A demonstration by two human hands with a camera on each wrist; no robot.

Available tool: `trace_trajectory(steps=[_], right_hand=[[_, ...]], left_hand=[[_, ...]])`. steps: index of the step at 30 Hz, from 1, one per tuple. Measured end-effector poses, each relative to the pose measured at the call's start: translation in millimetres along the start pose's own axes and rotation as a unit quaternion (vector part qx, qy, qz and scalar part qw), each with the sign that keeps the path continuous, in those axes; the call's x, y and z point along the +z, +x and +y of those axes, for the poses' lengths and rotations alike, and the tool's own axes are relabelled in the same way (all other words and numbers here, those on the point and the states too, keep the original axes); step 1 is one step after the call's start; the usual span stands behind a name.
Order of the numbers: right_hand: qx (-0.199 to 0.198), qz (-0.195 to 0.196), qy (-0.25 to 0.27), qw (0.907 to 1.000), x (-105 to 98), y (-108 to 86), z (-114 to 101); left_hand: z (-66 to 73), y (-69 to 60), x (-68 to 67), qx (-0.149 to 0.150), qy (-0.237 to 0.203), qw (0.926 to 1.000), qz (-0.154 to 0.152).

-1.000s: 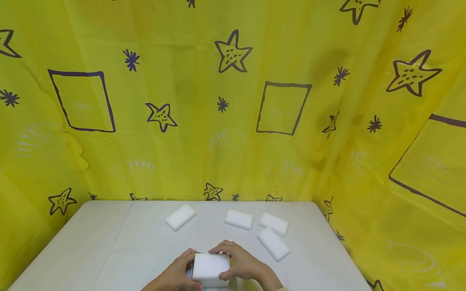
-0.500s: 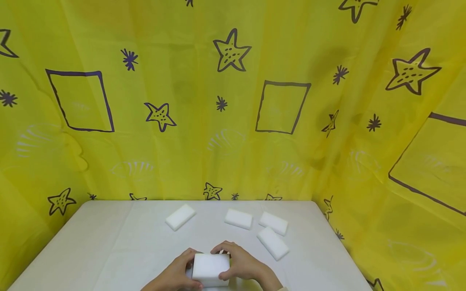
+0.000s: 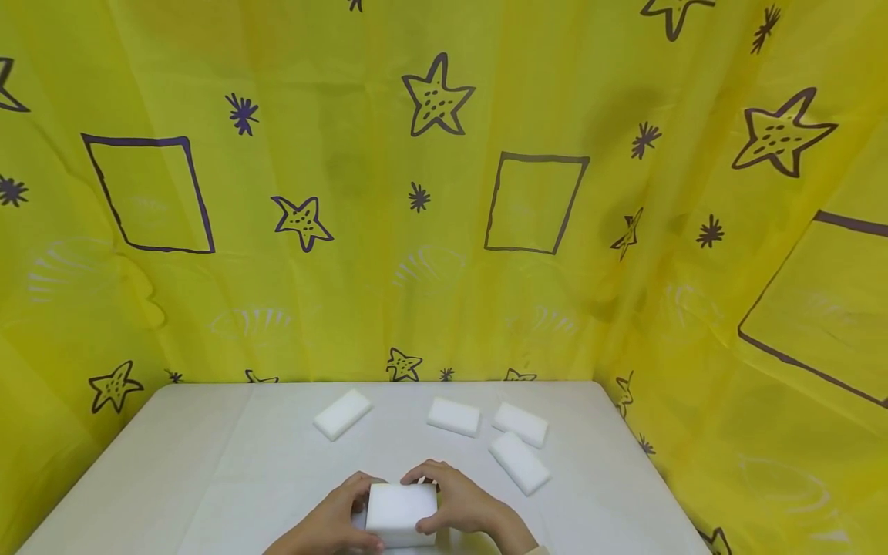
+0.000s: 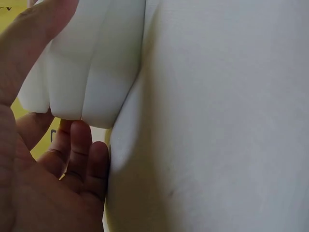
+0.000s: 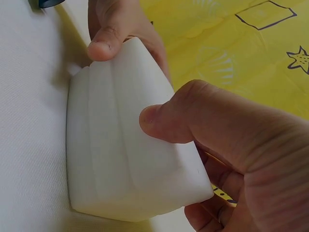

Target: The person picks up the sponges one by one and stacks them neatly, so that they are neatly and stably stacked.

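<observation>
Three white sponge blocks lie one on top of another in a stack (image 3: 402,505) at the table's near side. My left hand (image 3: 333,518) holds the stack's left end, its thumb at the near side and its fingers at the end and far side. From the right, my right hand (image 3: 466,502) grips the other end, with the thumb (image 5: 166,121) on the near face of the top block and the fingers behind. In the left wrist view, the layers (image 4: 72,72) sit closely together, and some fingertips touch the lower edges.
Loose white blocks lie farther back: one block (image 3: 343,415) at the left, another block (image 3: 454,416) near the middle, and two close together, a rear block (image 3: 521,424) and a front block (image 3: 519,462). A yellow patterned curtain (image 3: 361,293) surrounds the white table (image 3: 229,470).
The head view has shifted very slightly. Both hands keep their hold, and the stack and loose blocks stay in place.
</observation>
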State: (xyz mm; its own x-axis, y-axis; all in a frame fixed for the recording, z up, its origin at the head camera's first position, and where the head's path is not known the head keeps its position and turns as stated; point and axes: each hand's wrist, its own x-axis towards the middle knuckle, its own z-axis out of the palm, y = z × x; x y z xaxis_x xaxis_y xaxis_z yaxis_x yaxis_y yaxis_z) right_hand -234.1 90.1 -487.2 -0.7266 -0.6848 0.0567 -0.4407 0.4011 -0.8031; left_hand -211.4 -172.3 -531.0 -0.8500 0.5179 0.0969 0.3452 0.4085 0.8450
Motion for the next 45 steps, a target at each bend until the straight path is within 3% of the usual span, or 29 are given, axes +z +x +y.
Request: trace_trajectory(steps=[6, 13, 24, 37, 45], right_hand=[[0.004, 0.001, -0.007, 1.0, -0.4, 0.0, -0.2], [0.005, 0.004, -0.009, 0.9999, -1.0, -0.5, -1.1], [0.012, 0.007, 0.005, 0.9999, 0.0, -0.8, -1.1], [0.012, 0.007, 0.024, 0.9996, -1.1, -3.8, -0.4], [0.005, 0.026, 0.03, 0.9992, -9.2, -7.4, 3.5]], left_hand=[[6.3, -1.7, -5.5, 0.003, 0.034, 0.9993, 0.015], [13.2, 2.6, -8.6, 0.037, 0.066, 0.9966, 0.031], [19.0, 9.1, -4.4, 0.031, 0.054, 0.9975, 0.034], [14.6, 8.0, -2.0, 0.021, 0.012, 0.9995, 0.019], [13.9, 7.5, -1.5, 0.027, 0.017, 0.9993, 0.022]])
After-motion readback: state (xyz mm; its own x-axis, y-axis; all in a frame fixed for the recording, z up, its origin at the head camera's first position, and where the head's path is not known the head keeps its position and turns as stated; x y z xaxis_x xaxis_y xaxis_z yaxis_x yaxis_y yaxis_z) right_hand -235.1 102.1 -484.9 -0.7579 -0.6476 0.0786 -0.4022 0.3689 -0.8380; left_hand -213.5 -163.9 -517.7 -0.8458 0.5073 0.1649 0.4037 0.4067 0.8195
